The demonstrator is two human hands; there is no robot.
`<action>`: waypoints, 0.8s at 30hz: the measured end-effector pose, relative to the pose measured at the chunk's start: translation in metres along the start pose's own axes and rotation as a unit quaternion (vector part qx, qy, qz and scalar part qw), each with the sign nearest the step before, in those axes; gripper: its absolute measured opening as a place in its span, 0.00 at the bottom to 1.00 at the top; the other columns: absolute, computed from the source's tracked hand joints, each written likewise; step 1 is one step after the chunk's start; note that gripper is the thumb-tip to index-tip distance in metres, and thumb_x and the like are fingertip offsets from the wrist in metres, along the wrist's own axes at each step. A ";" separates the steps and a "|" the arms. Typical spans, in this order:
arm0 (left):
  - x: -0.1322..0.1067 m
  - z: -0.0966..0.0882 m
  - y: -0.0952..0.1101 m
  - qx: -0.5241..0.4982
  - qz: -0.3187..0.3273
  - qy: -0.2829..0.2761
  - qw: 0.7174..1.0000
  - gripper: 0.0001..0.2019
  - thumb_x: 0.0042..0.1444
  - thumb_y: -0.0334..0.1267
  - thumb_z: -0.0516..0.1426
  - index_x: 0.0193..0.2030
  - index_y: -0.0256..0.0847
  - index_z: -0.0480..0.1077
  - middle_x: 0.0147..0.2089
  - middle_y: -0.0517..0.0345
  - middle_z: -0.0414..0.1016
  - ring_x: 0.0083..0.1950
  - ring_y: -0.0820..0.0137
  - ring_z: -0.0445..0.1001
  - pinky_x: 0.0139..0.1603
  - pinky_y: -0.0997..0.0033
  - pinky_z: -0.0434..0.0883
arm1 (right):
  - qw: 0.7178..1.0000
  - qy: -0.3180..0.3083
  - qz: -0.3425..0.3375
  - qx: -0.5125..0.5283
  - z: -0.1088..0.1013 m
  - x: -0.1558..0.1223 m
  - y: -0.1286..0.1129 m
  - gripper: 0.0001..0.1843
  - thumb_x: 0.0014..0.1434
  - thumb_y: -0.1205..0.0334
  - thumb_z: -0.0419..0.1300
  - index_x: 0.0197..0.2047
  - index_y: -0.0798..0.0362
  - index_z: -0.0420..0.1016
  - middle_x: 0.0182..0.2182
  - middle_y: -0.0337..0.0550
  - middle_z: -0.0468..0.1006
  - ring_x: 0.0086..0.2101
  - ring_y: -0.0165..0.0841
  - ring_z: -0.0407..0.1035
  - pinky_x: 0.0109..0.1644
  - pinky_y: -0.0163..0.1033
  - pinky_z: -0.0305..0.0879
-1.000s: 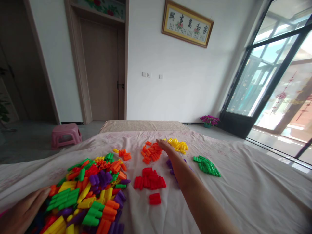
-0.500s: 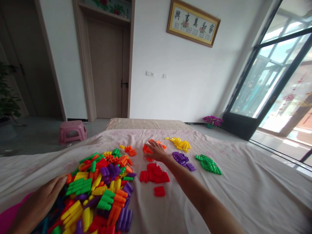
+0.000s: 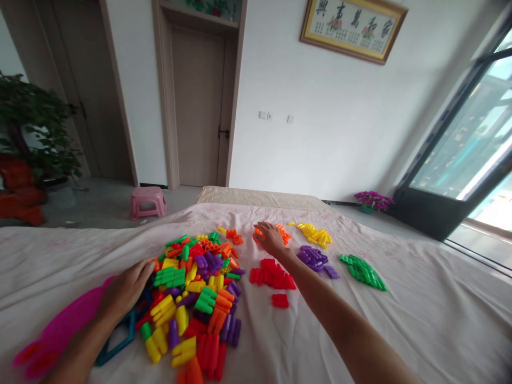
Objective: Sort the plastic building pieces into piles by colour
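Note:
My left hand (image 3: 130, 286) lies at the left edge of a large mixed pile of plastic building pieces (image 3: 200, 290), its fingers stretched toward an orange piece. Its fingertips are partly hidden. Farther off, my right hand (image 3: 271, 237) is over a small group of orange building pieces (image 3: 285, 234), fingers outstretched and apart, palm down; what lies under the palm is hidden. Nearer than that hand are red pieces (image 3: 274, 274). Purple pieces (image 3: 312, 258) lie just right of my right forearm. Beyond them are yellow pieces (image 3: 315, 234) and green pieces (image 3: 363, 272).
A magenta plastic item (image 3: 66, 322) and a dark teal frame (image 3: 130, 330) lie by my left forearm. The pieces rest on a wrinkled pale cloth (image 3: 420, 320). Past it stand a pink stool (image 3: 148, 202), a potted plant (image 3: 44, 122) and purple flowers (image 3: 374, 200).
The view has swung left, so everything sits farther right in the picture. Both hands keep roughly their places, the left at the mixed pile and the right over the orange pieces.

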State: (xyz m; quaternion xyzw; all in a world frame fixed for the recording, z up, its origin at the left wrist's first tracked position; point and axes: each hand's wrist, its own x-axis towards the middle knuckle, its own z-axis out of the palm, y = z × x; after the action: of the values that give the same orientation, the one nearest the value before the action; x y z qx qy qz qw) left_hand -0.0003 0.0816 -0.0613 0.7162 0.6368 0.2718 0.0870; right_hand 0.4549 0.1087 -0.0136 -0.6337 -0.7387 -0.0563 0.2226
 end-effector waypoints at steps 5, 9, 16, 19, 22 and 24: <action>0.000 -0.004 0.004 -0.010 -0.032 -0.055 0.998 0.26 0.63 0.55 0.39 0.52 0.48 0.71 0.55 0.57 0.78 0.55 0.61 0.76 0.52 0.68 0.69 | 0.986 -0.021 -0.102 0.133 -0.005 -0.013 -0.058 0.24 0.60 0.66 0.58 0.60 0.49 0.70 0.53 0.45 0.76 0.53 0.38 0.68 0.59 0.44 0.62; -0.001 -0.005 0.005 -0.006 -0.035 -0.054 0.998 0.27 0.63 0.55 0.39 0.53 0.48 0.71 0.55 0.57 0.78 0.55 0.62 0.76 0.52 0.69 0.68 | 0.963 -0.068 -0.196 0.172 0.007 -0.013 -0.089 0.28 0.57 0.65 0.62 0.61 0.46 0.69 0.59 0.46 0.71 0.58 0.41 0.65 0.62 0.48 0.59; -0.002 -0.005 0.004 -0.012 -0.019 -0.049 0.999 0.26 0.63 0.54 0.39 0.51 0.47 0.72 0.52 0.56 0.79 0.54 0.63 0.76 0.51 0.70 0.68 | 0.959 -0.085 -0.181 0.200 0.014 -0.016 -0.105 0.19 0.58 0.63 0.63 0.53 0.48 0.76 0.49 0.46 0.78 0.50 0.40 0.71 0.57 0.45 0.63; -0.001 -0.002 0.000 -0.020 -0.007 -0.046 0.999 0.25 0.63 0.54 0.40 0.50 0.47 0.72 0.52 0.57 0.80 0.54 0.63 0.76 0.51 0.70 0.68 | 0.962 -0.041 -0.126 0.237 0.017 -0.020 -0.106 0.18 0.59 0.62 0.62 0.53 0.50 0.75 0.48 0.48 0.77 0.50 0.40 0.70 0.56 0.45 0.63; 0.001 0.001 -0.005 -0.031 0.000 -0.038 0.999 0.23 0.62 0.54 0.41 0.48 0.48 0.72 0.51 0.57 0.80 0.53 0.62 0.77 0.51 0.68 0.69 | 0.937 0.023 -0.007 0.349 0.023 -0.021 -0.105 0.14 0.61 0.58 0.57 0.49 0.51 0.77 0.42 0.47 0.78 0.44 0.38 0.72 0.51 0.45 0.68; 0.002 0.002 -0.007 -0.051 0.001 -0.028 0.998 0.22 0.62 0.53 0.42 0.49 0.48 0.72 0.53 0.57 0.79 0.55 0.61 0.76 0.52 0.67 0.69 | 0.882 0.055 0.097 0.458 0.026 -0.021 -0.104 0.17 0.62 0.54 0.55 0.48 0.52 0.76 0.39 0.45 0.77 0.37 0.36 0.72 0.43 0.43 0.72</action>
State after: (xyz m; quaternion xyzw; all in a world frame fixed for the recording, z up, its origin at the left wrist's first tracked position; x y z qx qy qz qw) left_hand -0.0051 0.0847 -0.0655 0.7186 0.6191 0.2835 0.1412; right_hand 0.3500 0.0796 -0.0249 -0.5256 -0.6032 0.2759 0.5327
